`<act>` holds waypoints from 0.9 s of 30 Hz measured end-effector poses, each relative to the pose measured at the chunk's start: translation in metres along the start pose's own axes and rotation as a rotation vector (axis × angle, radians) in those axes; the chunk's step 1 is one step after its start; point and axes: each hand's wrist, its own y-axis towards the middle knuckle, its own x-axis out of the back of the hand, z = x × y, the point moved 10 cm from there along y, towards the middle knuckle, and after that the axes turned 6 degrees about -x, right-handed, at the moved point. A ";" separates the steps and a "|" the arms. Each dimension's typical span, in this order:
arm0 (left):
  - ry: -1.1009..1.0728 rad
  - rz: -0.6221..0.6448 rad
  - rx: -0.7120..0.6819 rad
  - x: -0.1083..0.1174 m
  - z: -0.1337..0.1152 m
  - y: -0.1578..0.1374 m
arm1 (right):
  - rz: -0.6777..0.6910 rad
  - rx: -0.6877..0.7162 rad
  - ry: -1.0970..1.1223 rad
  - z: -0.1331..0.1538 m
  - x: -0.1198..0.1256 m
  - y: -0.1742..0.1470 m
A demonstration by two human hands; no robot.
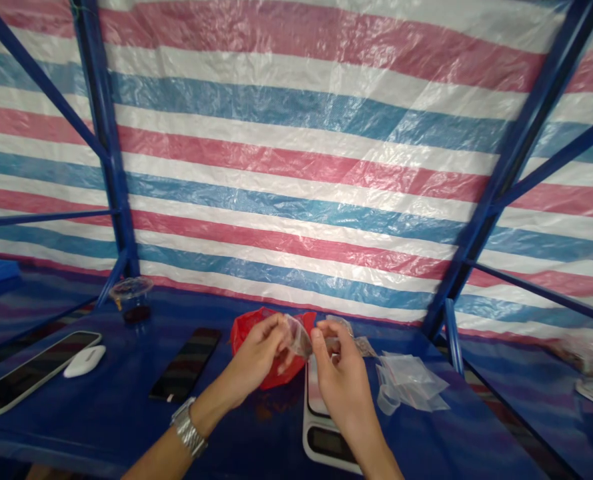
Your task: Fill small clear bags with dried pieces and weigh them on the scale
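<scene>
A small clear plastic bag point(299, 339) with brownish contents is raised above the table, tilted between my hands. My left hand point(259, 350) pinches its upper left edge between thumb and fingers. My right hand point(343, 370) is at the bag's right side, thumb and fingertips close together; what they grip is hidden. Under my right forearm lies a white digital scale point(312, 427) with a dark display, partly covered. Just behind my left hand rests an open red plastic bag point(243, 328).
Several flat clear bags point(416, 380) and a small clear cup point(388, 399) lie right. Behind my right hand are filled bags point(364, 346). Leftward are a black phone point(186, 365), another phone point(31, 373), a white case point(85, 361) and a plastic cup point(133, 300). Blue posts point(107, 147) flank the table.
</scene>
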 end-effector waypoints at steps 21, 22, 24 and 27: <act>0.872 -0.039 -0.231 0.067 0.054 0.006 | -0.008 0.082 -0.647 -0.011 -0.077 0.015; 0.881 -0.030 -0.236 0.067 0.055 0.007 | 0.001 0.083 -0.635 -0.012 -0.077 0.015; 0.887 -0.011 -0.261 0.066 0.054 0.009 | 0.030 0.077 -0.579 -0.014 -0.077 0.015; 0.900 0.011 -0.289 0.062 0.050 0.010 | 0.065 0.080 -0.457 -0.014 -0.074 0.017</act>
